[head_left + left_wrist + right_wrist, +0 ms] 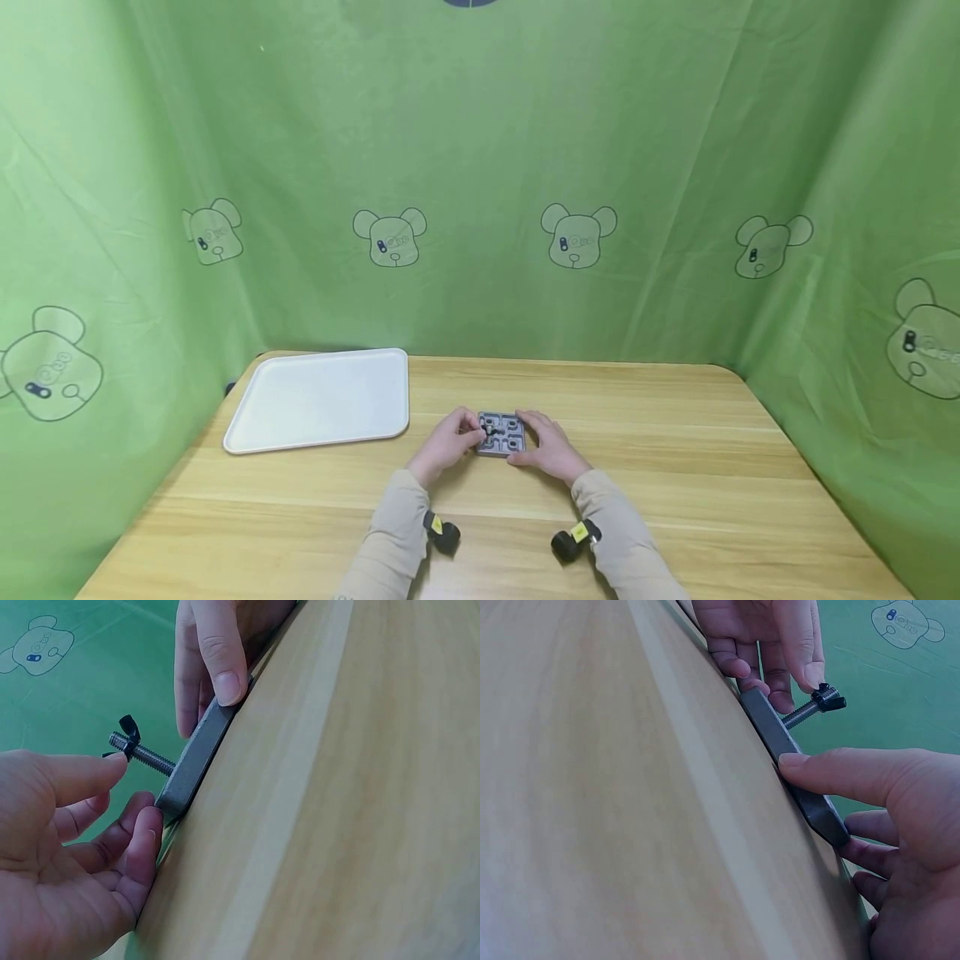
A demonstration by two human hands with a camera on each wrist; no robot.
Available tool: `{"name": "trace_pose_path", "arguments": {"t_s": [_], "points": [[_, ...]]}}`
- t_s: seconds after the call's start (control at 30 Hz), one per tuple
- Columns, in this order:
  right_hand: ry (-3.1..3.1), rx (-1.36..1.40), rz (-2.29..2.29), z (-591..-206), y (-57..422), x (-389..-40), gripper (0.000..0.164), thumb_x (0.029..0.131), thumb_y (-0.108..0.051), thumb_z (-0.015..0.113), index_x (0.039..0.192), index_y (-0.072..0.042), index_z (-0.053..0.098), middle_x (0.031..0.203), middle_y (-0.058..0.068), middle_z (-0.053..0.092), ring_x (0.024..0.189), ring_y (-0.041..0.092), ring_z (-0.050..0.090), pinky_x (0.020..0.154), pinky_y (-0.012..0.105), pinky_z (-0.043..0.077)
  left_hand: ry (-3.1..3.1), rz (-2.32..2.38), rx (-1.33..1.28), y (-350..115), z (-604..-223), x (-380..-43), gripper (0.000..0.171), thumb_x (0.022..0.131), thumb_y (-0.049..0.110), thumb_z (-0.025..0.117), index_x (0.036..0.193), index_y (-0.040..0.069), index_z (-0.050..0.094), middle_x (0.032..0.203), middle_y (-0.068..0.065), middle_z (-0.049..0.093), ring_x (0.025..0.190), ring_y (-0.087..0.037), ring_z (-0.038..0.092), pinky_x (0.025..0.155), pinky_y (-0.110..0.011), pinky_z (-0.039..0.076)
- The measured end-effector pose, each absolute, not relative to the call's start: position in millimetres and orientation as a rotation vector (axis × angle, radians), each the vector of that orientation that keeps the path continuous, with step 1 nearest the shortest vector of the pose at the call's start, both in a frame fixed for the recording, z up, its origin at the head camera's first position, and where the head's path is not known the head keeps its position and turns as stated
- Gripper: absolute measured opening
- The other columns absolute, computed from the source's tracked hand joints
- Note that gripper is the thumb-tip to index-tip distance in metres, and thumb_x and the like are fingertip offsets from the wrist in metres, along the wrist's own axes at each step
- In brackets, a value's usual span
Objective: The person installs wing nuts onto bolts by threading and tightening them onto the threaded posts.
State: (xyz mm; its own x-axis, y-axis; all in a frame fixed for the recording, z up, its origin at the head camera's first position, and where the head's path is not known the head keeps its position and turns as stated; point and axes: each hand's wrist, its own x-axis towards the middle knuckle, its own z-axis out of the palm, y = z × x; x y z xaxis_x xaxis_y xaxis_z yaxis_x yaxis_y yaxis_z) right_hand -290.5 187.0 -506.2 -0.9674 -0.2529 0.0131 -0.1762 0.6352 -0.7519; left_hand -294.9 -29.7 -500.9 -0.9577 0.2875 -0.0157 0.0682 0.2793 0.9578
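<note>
A square grey metal plate (513,435) with raised ring-like shapes and grooves on its face lies on the table. From it a threaded bolt (156,760) stands up, carrying a black wing nut (130,738) near its top end. My left hand (448,443) pinches the wing nut, thumb on one wing; its lower fingers curl close to the plate's left edge. Gripping the plate's right side is my right hand (552,450), thumb on the near edge (789,766) and fingers around the far side.
To the left at the back, a white tray (322,400) rests on the wooden table (660,417). A green curtain (480,125) with bear-head prints surrounds the table at the back and sides. Each sleeved forearm wears a black wrist camera (447,538).
</note>
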Motion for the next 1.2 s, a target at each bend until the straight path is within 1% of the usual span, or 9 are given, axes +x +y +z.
{"name": "trace_pose_path", "arguments": {"t_s": [0.3,0.53,0.63,0.77,1.0,1.1,1.2], "points": [[2.749,-0.323,-1.252,-505.0,186.4,-288.7,0.091,0.071,-0.024,0.083,0.148,-0.006,0.038,0.155,0.025,0.029,0.144,0.047,0.022,0.117,0.063,0.01,2.344,1.74,0.35,-29.6,-502.3,-296.4,0.009,0.092,0.011,0.063,0.097,0.006,0.058,0.09,-0.003,0.056,0.075,-0.015,0.05,0.062,-0.024,0.045],[2.737,-0.313,-1.273,-504.3,185.9,-287.8,0.091,0.071,-0.023,0.083,0.148,-0.007,0.038,0.155,0.025,0.029,0.143,0.048,0.023,0.115,0.066,0.014,2.342,1.721,0.369,-29.3,-502.1,-296.9,0.017,0.087,0.007,0.067,0.103,0.006,0.061,0.094,-0.006,0.061,0.077,-0.015,0.052,0.061,-0.025,0.045],[2.738,-0.315,-1.273,-504.5,185.9,-288.2,0.091,0.071,-0.023,0.083,0.148,-0.007,0.038,0.156,0.024,0.029,0.143,0.048,0.023,0.115,0.066,0.015,2.362,1.705,0.382,-29.3,-501.7,-297.2,0.02,0.085,0.008,0.069,0.104,0.007,0.062,0.095,-0.007,0.062,0.08,-0.015,0.053,0.063,-0.025,0.045],[2.738,-0.317,-1.272,-504.7,186.2,-288.6,0.091,0.071,-0.024,0.083,0.148,-0.006,0.038,0.156,0.024,0.029,0.143,0.048,0.023,0.115,0.066,0.015,2.381,1.687,0.406,-29.1,-501.0,-296.8,0.019,0.087,0.011,0.068,0.104,0.008,0.063,0.095,-0.007,0.062,0.083,-0.015,0.053,0.066,-0.026,0.045],[2.744,-0.323,-1.263,-505.6,186.6,-289.1,0.091,0.071,-0.024,0.083,0.148,-0.006,0.038,0.155,0.024,0.03,0.143,0.048,0.023,0.116,0.065,0.013,2.37,1.684,0.411,-29.3,-500.8,-296.3,0.015,0.092,0.012,0.063,0.106,0.008,0.064,0.093,-0.007,0.06,0.071,-0.015,0.051,0.057,-0.023,0.044],[2.74,-0.318,-1.265,-506.0,186.4,-289.6,0.091,0.071,-0.024,0.083,0.148,-0.007,0.037,0.156,0.023,0.029,0.144,0.047,0.023,0.116,0.064,0.013,2.364,1.69,0.411,-29.1,-500.9,-296.5,0.016,0.093,0.011,0.061,0.108,0.007,0.065,0.093,-0.007,0.059,0.067,-0.014,0.05,0.055,-0.022,0.044],[2.75,-0.326,-1.262,-506.3,186.4,-289.7,0.091,0.071,-0.024,0.083,0.148,-0.007,0.038,0.155,0.023,0.03,0.143,0.047,0.024,0.115,0.065,0.015,2.362,1.689,0.409,-28.9,-501.1,-296.7,0.018,0.094,0.012,0.059,0.11,0.006,0.065,0.094,-0.008,0.059,0.067,-0.014,0.049,0.055,-0.022,0.043]]}}
